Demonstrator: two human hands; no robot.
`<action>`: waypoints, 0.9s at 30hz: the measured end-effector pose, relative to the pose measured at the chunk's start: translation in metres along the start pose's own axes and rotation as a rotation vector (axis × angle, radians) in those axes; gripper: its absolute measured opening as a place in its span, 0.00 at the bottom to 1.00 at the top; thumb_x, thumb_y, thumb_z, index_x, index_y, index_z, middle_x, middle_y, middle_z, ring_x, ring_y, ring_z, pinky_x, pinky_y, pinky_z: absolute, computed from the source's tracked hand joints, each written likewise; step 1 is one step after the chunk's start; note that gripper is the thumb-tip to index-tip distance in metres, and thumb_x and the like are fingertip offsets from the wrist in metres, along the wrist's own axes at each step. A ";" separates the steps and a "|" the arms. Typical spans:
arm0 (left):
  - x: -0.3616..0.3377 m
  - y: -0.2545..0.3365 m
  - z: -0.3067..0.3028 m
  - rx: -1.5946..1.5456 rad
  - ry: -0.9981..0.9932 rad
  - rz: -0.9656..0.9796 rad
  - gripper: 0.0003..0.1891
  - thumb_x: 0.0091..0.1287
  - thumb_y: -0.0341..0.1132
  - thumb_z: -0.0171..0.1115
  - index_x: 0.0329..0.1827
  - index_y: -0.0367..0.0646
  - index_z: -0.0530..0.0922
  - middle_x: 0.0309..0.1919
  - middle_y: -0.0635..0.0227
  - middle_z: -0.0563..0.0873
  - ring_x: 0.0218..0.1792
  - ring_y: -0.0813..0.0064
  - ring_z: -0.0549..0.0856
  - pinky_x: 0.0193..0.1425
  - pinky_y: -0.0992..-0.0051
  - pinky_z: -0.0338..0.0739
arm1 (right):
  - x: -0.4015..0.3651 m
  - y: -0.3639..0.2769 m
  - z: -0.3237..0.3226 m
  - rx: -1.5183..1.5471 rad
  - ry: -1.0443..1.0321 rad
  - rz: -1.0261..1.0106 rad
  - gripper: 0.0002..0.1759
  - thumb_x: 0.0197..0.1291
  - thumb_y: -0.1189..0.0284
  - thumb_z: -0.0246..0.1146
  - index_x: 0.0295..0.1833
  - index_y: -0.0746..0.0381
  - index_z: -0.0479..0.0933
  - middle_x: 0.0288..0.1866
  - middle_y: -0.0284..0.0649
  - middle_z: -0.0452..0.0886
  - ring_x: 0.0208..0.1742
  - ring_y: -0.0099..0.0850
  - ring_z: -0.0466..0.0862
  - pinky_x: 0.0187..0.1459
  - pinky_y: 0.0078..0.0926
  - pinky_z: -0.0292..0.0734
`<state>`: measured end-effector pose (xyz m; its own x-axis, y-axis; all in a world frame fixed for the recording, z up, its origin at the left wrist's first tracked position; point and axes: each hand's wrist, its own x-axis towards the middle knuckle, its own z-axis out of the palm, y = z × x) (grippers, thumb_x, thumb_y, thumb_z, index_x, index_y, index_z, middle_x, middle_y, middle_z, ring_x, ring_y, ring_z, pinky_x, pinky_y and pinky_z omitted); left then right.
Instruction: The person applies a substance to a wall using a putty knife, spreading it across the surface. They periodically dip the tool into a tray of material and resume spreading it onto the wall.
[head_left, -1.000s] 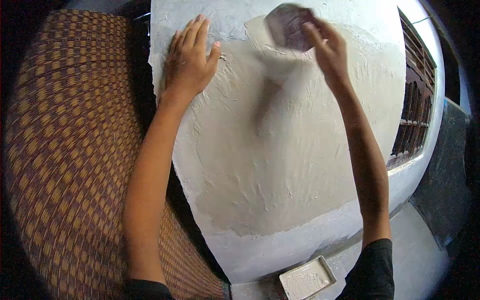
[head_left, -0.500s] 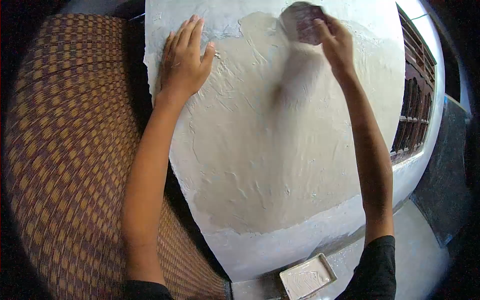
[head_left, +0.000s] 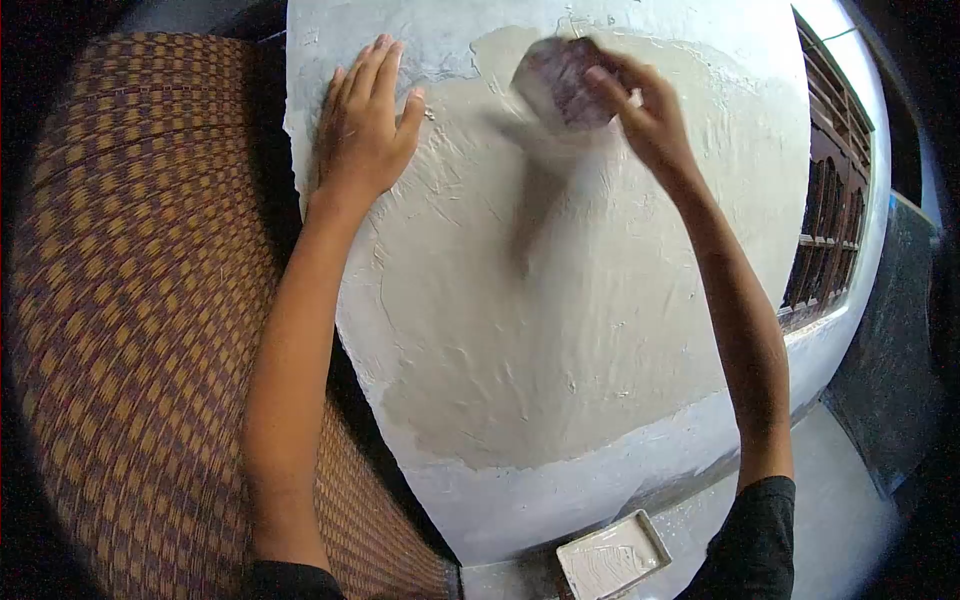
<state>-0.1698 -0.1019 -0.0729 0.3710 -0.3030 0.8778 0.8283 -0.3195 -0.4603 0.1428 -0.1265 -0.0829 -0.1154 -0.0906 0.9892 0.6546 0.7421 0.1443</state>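
Right hand (head_left: 645, 115) gripping a sanding pad (head_left: 560, 80) against the plastered wall (head_left: 560, 330), left hand (head_left: 362, 125) flat beside it

I work from one view, the camera on the person's head. It faces the plastered wall (head_left: 560, 330) almost square on, tipped a little downward, and sits close, so the wall fills the middle of my wide, bulging frame. Left of the wall I get a woven mat (head_left: 130, 330), right of it a window grille (head_left: 830, 230), and below it a tray (head_left: 612, 555).

Free wall (head_left: 560, 330) centre and below; woven mat (head_left: 130, 300) left.
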 end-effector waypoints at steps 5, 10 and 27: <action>-0.001 0.000 -0.002 0.017 -0.005 0.001 0.28 0.72 0.42 0.51 0.72 0.38 0.65 0.72 0.52 0.67 0.72 0.54 0.65 0.77 0.56 0.54 | 0.023 0.022 -0.014 0.284 0.277 0.252 0.20 0.70 0.66 0.59 0.62 0.67 0.76 0.48 0.41 0.85 0.48 0.27 0.83 0.52 0.25 0.78; 0.000 0.000 -0.001 0.004 -0.009 -0.001 0.27 0.72 0.41 0.52 0.72 0.38 0.65 0.72 0.52 0.67 0.72 0.53 0.65 0.76 0.56 0.54 | 0.017 0.000 0.010 0.078 0.036 0.034 0.22 0.69 0.63 0.62 0.61 0.66 0.78 0.46 0.40 0.85 0.46 0.26 0.82 0.49 0.25 0.77; -0.003 0.002 -0.002 -0.003 -0.023 -0.023 0.28 0.72 0.41 0.52 0.73 0.39 0.64 0.72 0.53 0.67 0.73 0.55 0.65 0.76 0.55 0.53 | 0.017 0.013 0.009 0.261 0.187 0.019 0.20 0.68 0.67 0.63 0.58 0.70 0.78 0.44 0.40 0.85 0.45 0.25 0.82 0.49 0.22 0.76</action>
<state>-0.1700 -0.1040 -0.0765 0.3613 -0.2745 0.8911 0.8355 -0.3291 -0.4401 0.1422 -0.1125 -0.0646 0.0500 -0.1780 0.9828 0.4388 0.8878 0.1385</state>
